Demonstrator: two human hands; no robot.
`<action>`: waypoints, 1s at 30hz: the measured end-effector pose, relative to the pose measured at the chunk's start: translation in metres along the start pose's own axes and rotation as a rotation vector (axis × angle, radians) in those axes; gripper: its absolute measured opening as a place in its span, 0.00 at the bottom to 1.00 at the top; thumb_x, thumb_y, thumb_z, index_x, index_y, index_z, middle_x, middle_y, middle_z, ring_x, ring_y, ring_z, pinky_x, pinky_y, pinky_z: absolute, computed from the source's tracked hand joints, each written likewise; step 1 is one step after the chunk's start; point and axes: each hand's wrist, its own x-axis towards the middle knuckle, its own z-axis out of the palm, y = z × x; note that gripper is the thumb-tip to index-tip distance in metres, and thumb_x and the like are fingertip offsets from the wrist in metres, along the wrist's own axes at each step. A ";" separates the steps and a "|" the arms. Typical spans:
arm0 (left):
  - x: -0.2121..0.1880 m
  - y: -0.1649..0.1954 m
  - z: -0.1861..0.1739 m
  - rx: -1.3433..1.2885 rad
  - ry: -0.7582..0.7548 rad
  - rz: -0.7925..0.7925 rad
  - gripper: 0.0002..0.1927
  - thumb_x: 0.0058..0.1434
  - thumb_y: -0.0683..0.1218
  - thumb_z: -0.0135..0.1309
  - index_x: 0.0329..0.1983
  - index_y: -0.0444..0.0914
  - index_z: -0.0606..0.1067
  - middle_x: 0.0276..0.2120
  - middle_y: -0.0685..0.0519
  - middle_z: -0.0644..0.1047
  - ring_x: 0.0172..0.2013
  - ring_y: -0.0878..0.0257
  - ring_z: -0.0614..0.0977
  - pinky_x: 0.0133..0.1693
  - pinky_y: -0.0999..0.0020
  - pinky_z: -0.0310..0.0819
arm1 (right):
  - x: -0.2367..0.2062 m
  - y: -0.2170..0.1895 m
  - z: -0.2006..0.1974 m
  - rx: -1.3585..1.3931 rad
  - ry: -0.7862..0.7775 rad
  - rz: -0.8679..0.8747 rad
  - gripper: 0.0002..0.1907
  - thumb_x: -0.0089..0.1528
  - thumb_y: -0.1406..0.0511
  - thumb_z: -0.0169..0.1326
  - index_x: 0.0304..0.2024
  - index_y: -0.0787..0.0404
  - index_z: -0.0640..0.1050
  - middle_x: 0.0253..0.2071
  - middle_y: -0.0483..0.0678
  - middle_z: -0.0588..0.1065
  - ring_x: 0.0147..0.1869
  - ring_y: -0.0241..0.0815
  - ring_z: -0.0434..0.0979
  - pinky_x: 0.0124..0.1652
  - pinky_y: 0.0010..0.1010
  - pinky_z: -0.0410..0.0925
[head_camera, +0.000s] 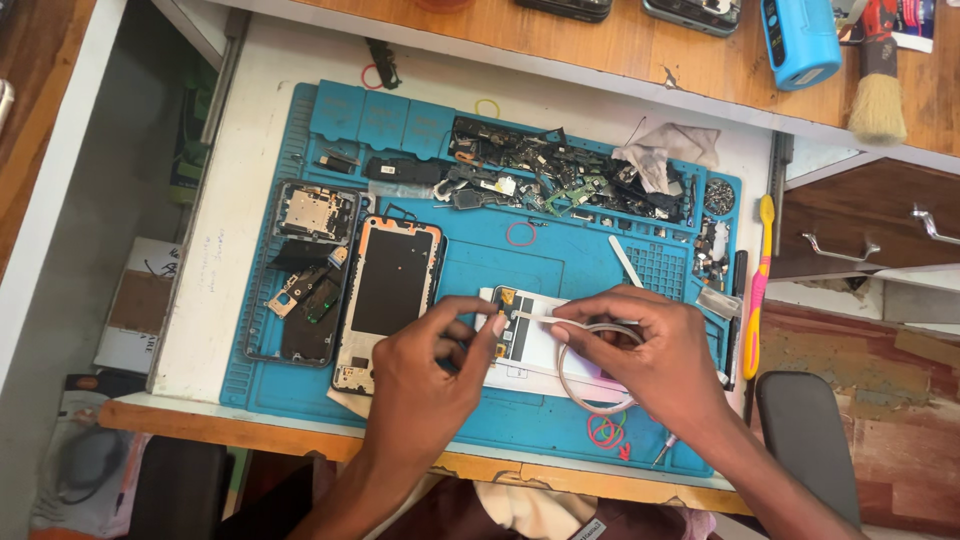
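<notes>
Fingers of the right hand (655, 355) pinch a thin white tape strip (530, 318), its roll (597, 368) under the palm; the strip runs leftward to the left hand (432, 372), whose fingertips press its free end onto the white panel (530, 352) on the blue mat (560, 265).

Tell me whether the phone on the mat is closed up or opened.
Opened: the phone lies without its back cover, its orange-edged inner frame exposed.

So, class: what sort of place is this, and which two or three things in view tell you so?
Most likely a phone repair bench. A blue mat holds an opened phone, a second stripped frame and a heap of small parts. The hands are pulling tape from a roll.
</notes>
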 end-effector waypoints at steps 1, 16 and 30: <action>-0.001 0.000 0.001 0.017 0.010 0.035 0.12 0.60 0.45 0.62 0.47 0.37 0.82 0.20 0.51 0.79 0.17 0.70 0.78 0.18 0.72 0.68 | 0.000 -0.001 0.000 -0.021 0.005 -0.014 0.12 0.54 0.65 0.67 0.40 0.58 0.88 0.32 0.44 0.84 0.29 0.27 0.75 0.27 0.21 0.67; -0.002 -0.003 0.001 0.048 -0.054 0.109 0.14 0.61 0.43 0.61 0.50 0.38 0.80 0.23 0.50 0.79 0.19 0.69 0.79 0.19 0.71 0.70 | 0.001 -0.003 0.001 -0.096 0.041 -0.063 0.11 0.54 0.64 0.67 0.40 0.57 0.88 0.32 0.44 0.84 0.28 0.27 0.77 0.27 0.21 0.69; -0.004 -0.001 0.002 0.165 -0.046 0.195 0.15 0.62 0.44 0.61 0.51 0.38 0.80 0.23 0.50 0.76 0.19 0.66 0.74 0.21 0.67 0.69 | 0.000 -0.005 0.001 -0.129 0.067 -0.074 0.11 0.54 0.64 0.68 0.40 0.57 0.88 0.31 0.44 0.83 0.26 0.29 0.77 0.26 0.22 0.69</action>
